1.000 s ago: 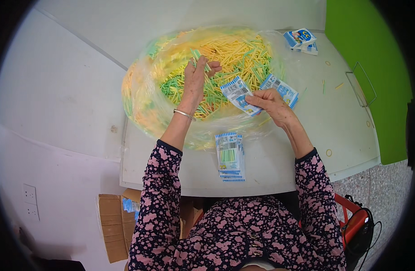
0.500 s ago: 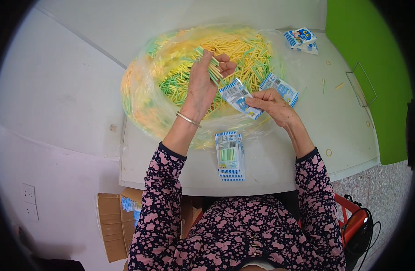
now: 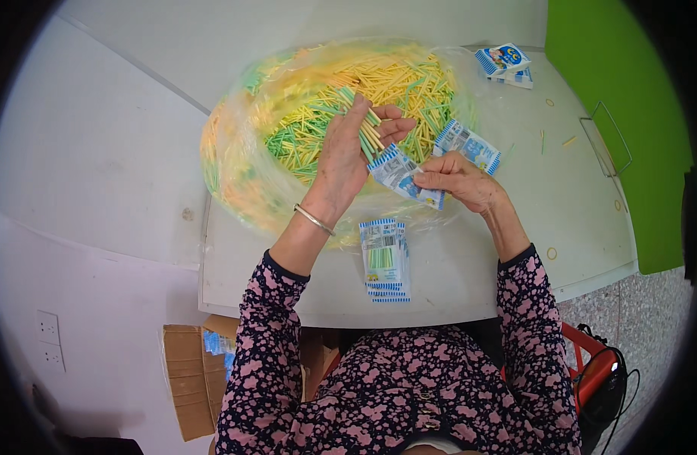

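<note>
My left hand [image 3: 348, 148] is closed around a small bunch of green and yellow sticks [image 3: 370, 135], the thumb pressing them against the fingers. A blue and white plastic packet [image 3: 405, 178] is pinched in my right hand [image 3: 461, 180]. One end of the packet meets the lower ends of the sticks; whether any stick is inside it, I cannot tell. Under both hands spreads a large clear plastic bag [image 3: 238, 178], its mouth wide, full of loose yellow and green sticks [image 3: 409, 76]. Another packet [image 3: 468, 145] lies at the bag's right edge, just beyond my right hand.
Nearer me lies a stack of packets [image 3: 385, 258], the top one showing green sticks. More packets [image 3: 506, 62] lie at the far right of the white table [image 3: 455, 280]. Stray sticks and rubber bands [image 3: 552, 253] dot its right side. A cardboard box [image 3: 193, 379] stands below left.
My left hand has shifted slightly right with the sticks, and their ends now meet the packet. The packet in my right hand has tilted a little.
</note>
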`<state>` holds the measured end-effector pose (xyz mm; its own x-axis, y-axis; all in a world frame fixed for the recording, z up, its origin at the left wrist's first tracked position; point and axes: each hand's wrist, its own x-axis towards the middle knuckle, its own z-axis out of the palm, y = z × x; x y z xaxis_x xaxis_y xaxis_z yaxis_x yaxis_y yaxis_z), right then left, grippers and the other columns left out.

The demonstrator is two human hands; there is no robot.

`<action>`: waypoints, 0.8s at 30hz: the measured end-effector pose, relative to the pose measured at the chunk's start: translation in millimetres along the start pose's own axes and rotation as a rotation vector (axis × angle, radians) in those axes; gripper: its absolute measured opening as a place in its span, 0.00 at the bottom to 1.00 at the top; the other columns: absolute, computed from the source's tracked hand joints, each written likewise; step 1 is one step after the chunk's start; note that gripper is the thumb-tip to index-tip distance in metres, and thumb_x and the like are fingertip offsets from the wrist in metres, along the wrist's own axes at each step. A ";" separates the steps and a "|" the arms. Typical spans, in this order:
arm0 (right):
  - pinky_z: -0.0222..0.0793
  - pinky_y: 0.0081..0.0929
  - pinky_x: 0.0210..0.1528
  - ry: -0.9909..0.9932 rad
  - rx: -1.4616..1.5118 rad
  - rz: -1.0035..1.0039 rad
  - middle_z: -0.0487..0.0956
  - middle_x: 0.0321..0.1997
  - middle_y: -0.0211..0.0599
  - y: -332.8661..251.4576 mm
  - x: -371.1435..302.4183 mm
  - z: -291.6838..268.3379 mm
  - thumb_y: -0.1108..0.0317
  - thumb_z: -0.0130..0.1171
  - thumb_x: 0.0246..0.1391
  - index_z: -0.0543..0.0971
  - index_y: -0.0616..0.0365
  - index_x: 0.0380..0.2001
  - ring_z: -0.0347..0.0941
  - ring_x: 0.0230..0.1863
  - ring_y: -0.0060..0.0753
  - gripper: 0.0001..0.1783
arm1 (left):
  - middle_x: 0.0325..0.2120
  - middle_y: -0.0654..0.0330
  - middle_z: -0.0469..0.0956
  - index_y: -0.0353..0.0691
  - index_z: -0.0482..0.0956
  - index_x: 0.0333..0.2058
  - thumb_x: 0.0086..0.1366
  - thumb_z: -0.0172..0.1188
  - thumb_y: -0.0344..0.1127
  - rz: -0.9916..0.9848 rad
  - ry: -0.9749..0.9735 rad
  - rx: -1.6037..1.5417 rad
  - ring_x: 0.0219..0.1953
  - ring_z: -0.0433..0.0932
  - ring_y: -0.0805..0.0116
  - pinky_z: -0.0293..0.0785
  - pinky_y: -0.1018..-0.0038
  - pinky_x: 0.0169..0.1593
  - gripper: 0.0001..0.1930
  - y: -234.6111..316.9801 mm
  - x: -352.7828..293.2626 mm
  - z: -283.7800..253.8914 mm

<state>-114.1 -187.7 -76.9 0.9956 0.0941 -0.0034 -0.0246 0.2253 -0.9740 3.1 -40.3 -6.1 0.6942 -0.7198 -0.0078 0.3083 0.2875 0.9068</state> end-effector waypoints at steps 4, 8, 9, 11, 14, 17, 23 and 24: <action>0.62 0.13 0.35 -0.013 -0.029 0.007 0.79 0.28 0.26 3.4 0.0 0.8 0.64 0.60 0.52 0.82 0.62 0.32 0.70 0.29 0.12 0.11 | 0.31 0.49 0.75 0.29 0.70 0.34 0.68 0.45 0.47 0.060 0.023 0.003 0.37 0.79 0.57 0.77 0.68 0.42 0.21 -2.9 1.5 0.3; 0.63 0.14 0.35 -0.002 -0.007 0.019 0.80 0.28 0.27 4.3 1.2 -1.3 0.64 0.60 0.52 0.82 0.62 0.32 0.70 0.30 0.12 0.12 | 0.32 0.50 0.75 0.29 0.69 0.34 0.68 0.45 0.47 0.075 0.024 0.047 0.37 0.80 0.58 0.77 0.69 0.41 0.21 -7.0 -3.8 1.2; 0.63 0.14 0.35 -0.015 0.005 0.016 0.80 0.29 0.28 3.9 1.8 -2.4 0.63 0.60 0.52 0.81 0.63 0.33 0.70 0.30 0.13 0.12 | 0.32 0.50 0.75 0.29 0.69 0.34 0.68 0.45 0.47 0.106 0.039 0.074 0.37 0.80 0.58 0.77 0.70 0.41 0.21 -6.9 -4.9 1.4; 0.63 0.14 0.35 -0.024 0.017 0.014 0.80 0.29 0.28 2.7 1.1 -3.1 0.63 0.60 0.52 0.81 0.63 0.34 0.71 0.30 0.13 0.13 | 0.31 0.51 0.75 0.29 0.69 0.34 0.68 0.46 0.47 0.134 0.050 0.099 0.38 0.80 0.58 0.76 0.71 0.41 0.21 -7.7 -7.2 3.7; 0.64 0.13 0.34 0.023 0.051 -0.005 0.80 0.29 0.28 1.1 0.6 -1.5 0.63 0.60 0.53 0.81 0.63 0.34 0.71 0.30 0.13 0.13 | 0.32 0.52 0.76 0.29 0.70 0.35 0.69 0.43 0.48 0.140 0.056 0.138 0.40 0.78 0.63 0.69 0.69 0.51 0.22 -9.2 -13.2 6.7; 0.64 0.12 0.34 0.065 0.051 -0.025 0.80 0.30 0.28 2.9 1.4 -1.1 0.62 0.59 0.53 0.81 0.63 0.35 0.71 0.30 0.12 0.14 | 0.35 0.53 0.75 0.31 0.72 0.36 0.70 0.40 0.48 0.207 0.028 0.272 0.41 0.75 0.68 0.52 0.65 0.62 0.23 -12.2 -16.5 7.2; 0.64 0.11 0.34 0.154 0.002 -0.046 0.80 0.30 0.27 2.2 1.9 5.8 0.64 0.59 0.54 0.81 0.63 0.34 0.70 0.30 0.12 0.12 | 0.42 0.56 0.76 0.30 0.73 0.42 0.68 0.45 0.49 0.215 -0.002 0.405 0.47 0.72 0.71 0.68 0.73 0.50 0.23 -21.4 -19.1 -6.1; 0.63 0.11 0.35 0.168 -0.009 -0.051 0.80 0.30 0.26 1.5 2.1 7.1 0.64 0.59 0.53 0.81 0.63 0.34 0.70 0.30 0.11 0.12 | 0.43 0.57 0.76 0.30 0.74 0.43 0.68 0.44 0.49 0.231 -0.031 0.409 0.48 0.71 0.71 0.66 0.73 0.52 0.23 -23.0 -19.3 -8.8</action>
<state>-112.7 -180.3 -76.8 0.9967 -0.0804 0.0086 0.0259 0.2169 -0.9759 -11.6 -27.4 -30.5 0.6924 -0.6870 0.2205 -0.1379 0.1739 0.9751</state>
